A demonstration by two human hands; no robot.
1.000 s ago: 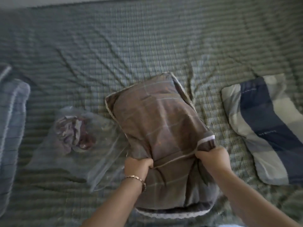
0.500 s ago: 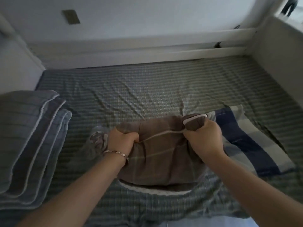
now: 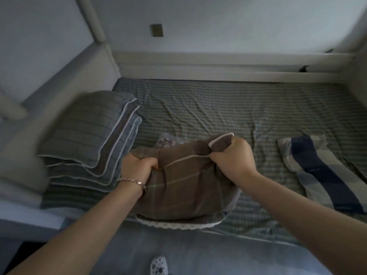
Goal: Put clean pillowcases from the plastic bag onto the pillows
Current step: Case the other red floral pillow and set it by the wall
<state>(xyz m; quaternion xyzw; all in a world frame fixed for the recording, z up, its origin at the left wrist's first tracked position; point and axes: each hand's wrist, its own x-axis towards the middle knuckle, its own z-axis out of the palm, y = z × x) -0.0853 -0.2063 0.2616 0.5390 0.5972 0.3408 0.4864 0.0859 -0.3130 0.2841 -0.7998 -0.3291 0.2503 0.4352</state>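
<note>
A pillow in a brown checked pillowcase [image 3: 184, 191] lies at the near edge of the bed. My left hand [image 3: 137, 167] grips the case's white-piped open edge on the left. My right hand [image 3: 232, 157] grips the same edge on the right, bunching the cloth up. Behind the pillow, the clear plastic bag [image 3: 166, 140] with patterned cloth inside is mostly hidden. A second pillow in a blue and pale checked cover [image 3: 321, 171] lies flat on the right.
The bed has a green striped sheet [image 3: 228, 108]. A stack of folded grey-blue blankets [image 3: 93, 139] sits at the left. White bed rails and a wall close in the far side and both ends. A patterned shoe [image 3: 158, 264] shows on the floor below.
My head has lifted, so the wall and bed frame came into view. Both hands kept their grip on the case's edge and pulled it further along the pillow, away from me.
</note>
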